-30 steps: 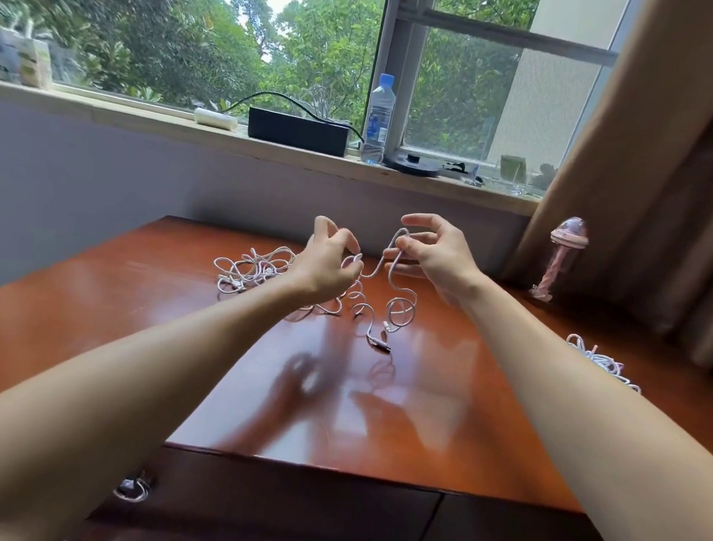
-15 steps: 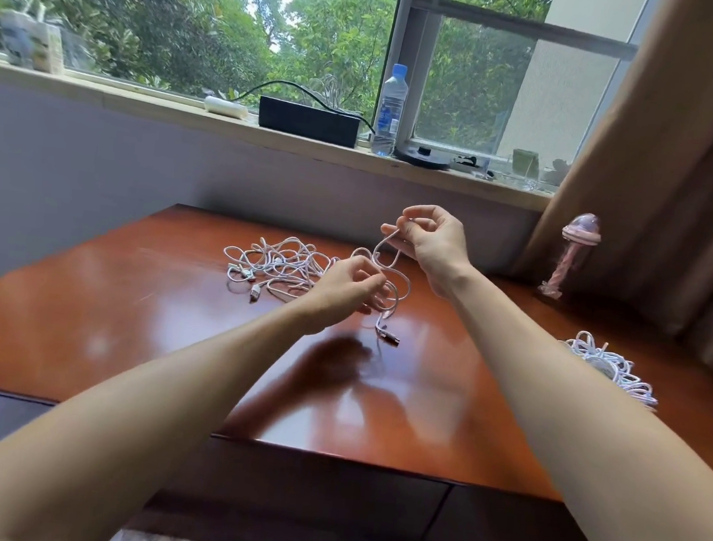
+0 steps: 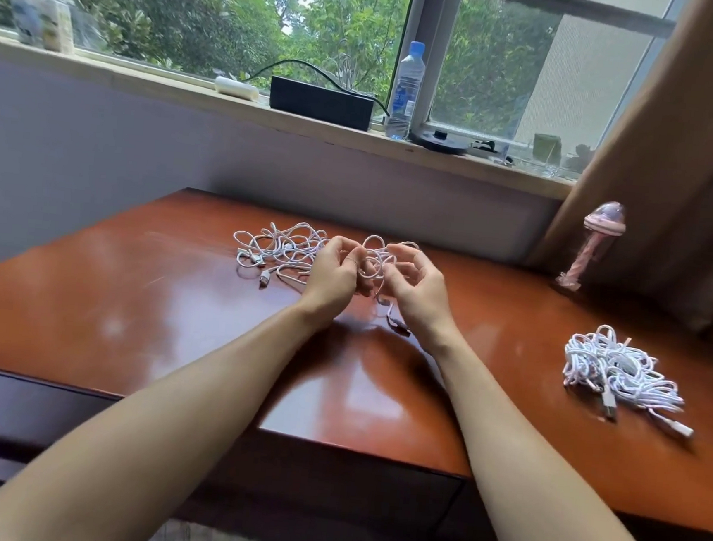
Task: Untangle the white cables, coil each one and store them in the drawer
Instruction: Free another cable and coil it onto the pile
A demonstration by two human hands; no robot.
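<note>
While left hand point(image 3: 331, 277) and right hand point(image 3: 418, 294) both pinch tangled white cables point(image 3: 280, 247), water bottle point(image 3: 406, 89) label blue, unreadable

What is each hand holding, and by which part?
The left hand and the right hand each pinch loops at the right end of the tangled white cables; exact strands are blurred.

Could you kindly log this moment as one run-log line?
stage: untangling | left hand: grips tangled cables | right hand: pinches tangled cables | second bundle: untouched, desk right
</note>
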